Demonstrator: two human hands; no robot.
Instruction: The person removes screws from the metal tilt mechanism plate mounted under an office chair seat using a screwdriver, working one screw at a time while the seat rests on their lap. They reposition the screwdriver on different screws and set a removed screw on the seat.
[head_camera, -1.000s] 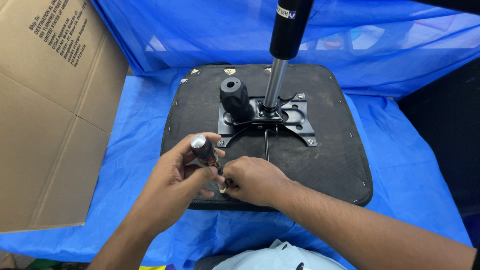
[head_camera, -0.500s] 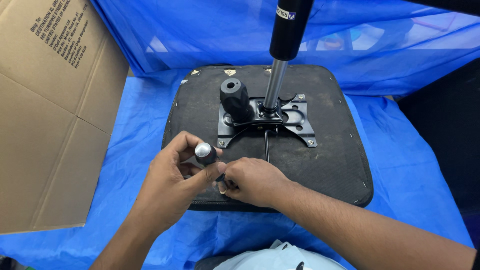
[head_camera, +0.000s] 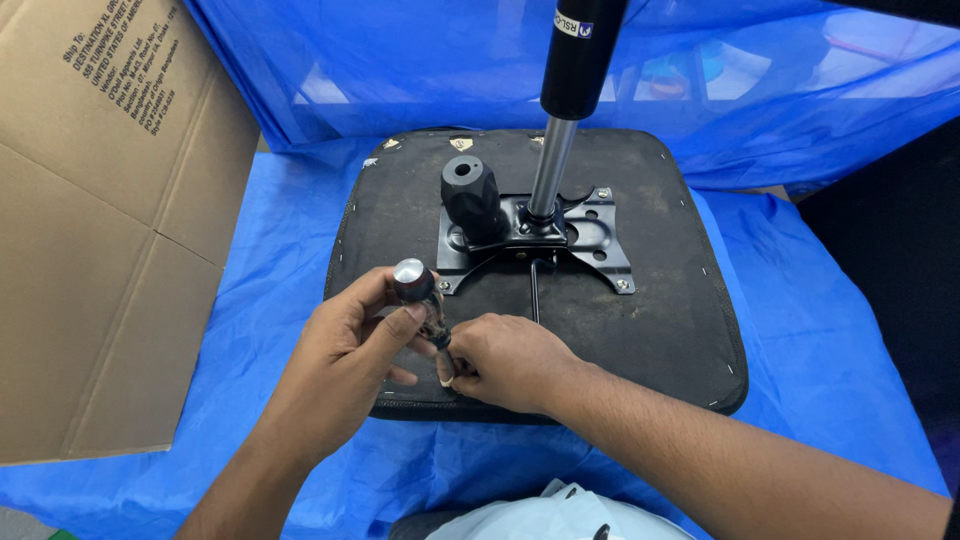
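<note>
Blue sheeting (head_camera: 820, 330) underlies seat base (head_camera: 660, 330); left hand (head_camera: 340, 370) grips screwdriver (head_camera: 420, 300), right hand (head_camera: 505, 360) pinches its tip.

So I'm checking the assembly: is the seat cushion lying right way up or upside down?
Upside down. The seat lies with its black underside facing up, where the metal mounting plate and gas cylinder show.

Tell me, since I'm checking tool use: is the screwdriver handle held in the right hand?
No, the left hand grips the screwdriver by its handle, while the right hand pinches near its tip at the seat base.
</note>
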